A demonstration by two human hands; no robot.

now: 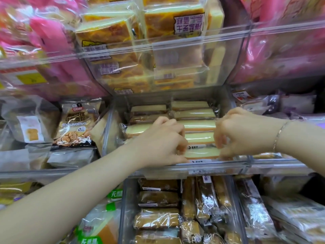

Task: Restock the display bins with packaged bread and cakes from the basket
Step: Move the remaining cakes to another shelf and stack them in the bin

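1. Packaged cake slice: our left hand and right hand curl their fingers round its two ends, pinching it at the front of the clear middle bin.
2. We judge the step as seating this slice in its row; next, we release and press it level.
3. Behind it lie more cream-coloured slices; the basket is out of view.

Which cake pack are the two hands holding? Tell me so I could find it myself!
Find the clear middle bin, level with the Rye Walnuts bag. Its right-hand row holds pale yellow cake packs. The held cake pack is the one nearest the front wall, and the only one pinched at both ends, by the left hand and the right hand.
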